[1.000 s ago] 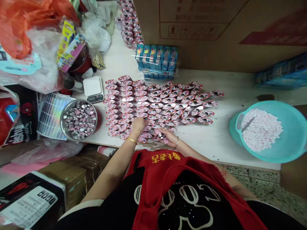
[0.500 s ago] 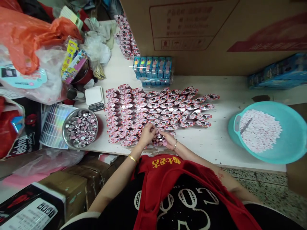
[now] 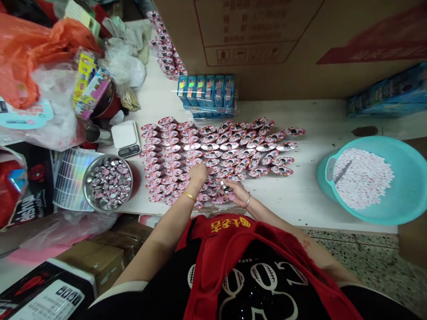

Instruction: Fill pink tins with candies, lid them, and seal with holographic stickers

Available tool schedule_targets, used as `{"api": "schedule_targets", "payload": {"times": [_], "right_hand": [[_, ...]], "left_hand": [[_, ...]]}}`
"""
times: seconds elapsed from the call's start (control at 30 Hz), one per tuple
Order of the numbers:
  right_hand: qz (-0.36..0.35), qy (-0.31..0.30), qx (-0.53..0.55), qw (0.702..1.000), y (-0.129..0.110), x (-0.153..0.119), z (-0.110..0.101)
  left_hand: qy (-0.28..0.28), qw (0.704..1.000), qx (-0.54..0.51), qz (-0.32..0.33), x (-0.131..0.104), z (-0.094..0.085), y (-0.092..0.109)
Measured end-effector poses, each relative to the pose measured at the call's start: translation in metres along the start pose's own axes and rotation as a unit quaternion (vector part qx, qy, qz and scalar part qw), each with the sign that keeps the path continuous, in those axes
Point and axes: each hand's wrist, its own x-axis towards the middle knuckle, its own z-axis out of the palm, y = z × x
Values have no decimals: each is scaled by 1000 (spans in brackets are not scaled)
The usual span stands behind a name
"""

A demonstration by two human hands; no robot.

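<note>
My left hand (image 3: 199, 174) reaches over the middle of the packed rows of small pink-and-red oval boxes (image 3: 230, 146). Its fingers point down and are bent together; whatever they pinch is hidden beneath the hand. Just to the right, near the front edge of the rows, my right hand (image 3: 238, 193) is curled around several small round pieces (image 3: 225, 187), shiny silver with pink faces. Similar pieces fill a steel bowl (image 3: 130, 192) at the left. Boxes on the left side show pink discs in their tops, while many on the right show dark or silvery openings.
A turquoise basin (image 3: 408, 186) of small whitish pieces stands at the right. Behind the rows are a wrapped pack of blue boxes (image 3: 207, 95) and a large carton (image 3: 267, 58). A white scale (image 3: 125, 135) and plastic bags (image 3: 60, 95) lie left.
My left hand has moved away from my right hand, leftward and slightly forward, over the boxes. My right hand stays near the same place with the round pieces. The view has shifted slightly.
</note>
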Motion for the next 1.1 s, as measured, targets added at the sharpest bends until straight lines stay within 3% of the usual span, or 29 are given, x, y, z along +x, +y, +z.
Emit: {"api": "schedule_targets", "payload": {"times": [0.13, 0.2, 0.27, 0.33, 0.4, 0.47, 0.6, 0.67, 0.73, 0.83, 1.0, 1.1], "right_hand": [[-4, -16, -20, 1000, -4, 2, 3], [-12, -16, -22, 1000, -5, 2, 3], [-14, -16, -18, 1000, -6, 2, 2], [-6, -24, -14, 1000, -6, 2, 3], [10, -38, -15, 999, -5, 4, 4], [14, -44, -19, 999, -4, 6, 7], [-18, -28, -26, 999, -3, 13, 12], [-36, -17, -27, 999, -3, 16, 14], [-48, -3, -25, 999, -4, 18, 14], [-64, 13, -15, 998, -10, 23, 15], [-91, 24, 0, 996, -24, 31, 14], [-93, 27, 8, 995, -28, 36, 15]], "left_hand": [[16, 1000, -10, 20, -10, -2, 1], [28, 993, -74, 82, -22, 2, 0], [18, 963, -192, 189, -35, 7, -3], [-16, 910, -304, 280, -47, 13, -7], [-51, 879, -361, 307, -55, 15, -10], [-48, 877, -381, 290, -60, 14, -12], [24, 910, -365, 193, -63, 10, -8], [-9, 904, -406, 138, -60, 10, -4], [-85, 872, -471, 104, -56, 9, -1], [-148, 829, -530, 102, -45, 6, 3], [-50, 807, -577, 116, -28, -5, 2], [-46, 810, -566, 146, -27, -9, 4]]}}
